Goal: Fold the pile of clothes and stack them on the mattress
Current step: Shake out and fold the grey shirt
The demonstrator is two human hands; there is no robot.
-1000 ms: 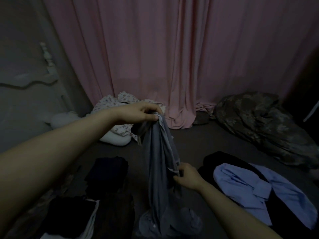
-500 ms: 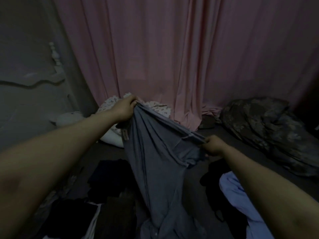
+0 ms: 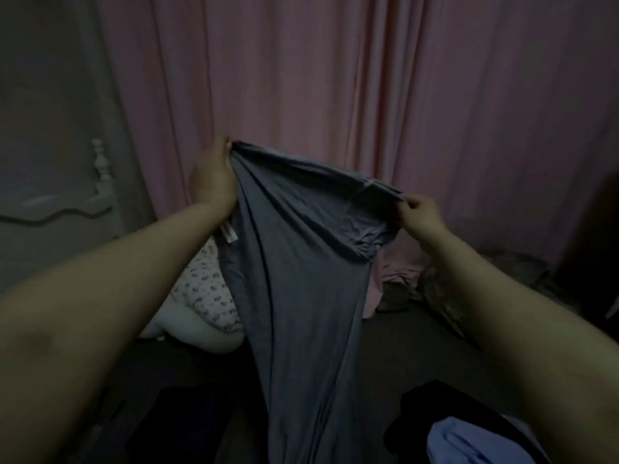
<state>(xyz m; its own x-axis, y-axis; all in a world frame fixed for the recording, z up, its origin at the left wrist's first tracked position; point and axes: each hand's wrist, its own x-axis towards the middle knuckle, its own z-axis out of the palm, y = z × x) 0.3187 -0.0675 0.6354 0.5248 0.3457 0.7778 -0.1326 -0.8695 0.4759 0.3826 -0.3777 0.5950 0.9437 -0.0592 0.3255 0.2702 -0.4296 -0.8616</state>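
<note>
A person's left hand (image 3: 214, 175) and right hand (image 3: 420, 214) each pinch the waistband of grey trousers (image 3: 301, 279), held up, apparently to straighten them for folding.

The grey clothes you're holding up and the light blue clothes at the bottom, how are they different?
The grey garment is held up in the air, stretched between the left hand and the right hand; the light blue garment lies crumpled low down, with no hand on it. The grey one is darker; the blue one is paler. The grey one hangs long and spread; the blue one is bunched. Neither is folded yet.
</note>
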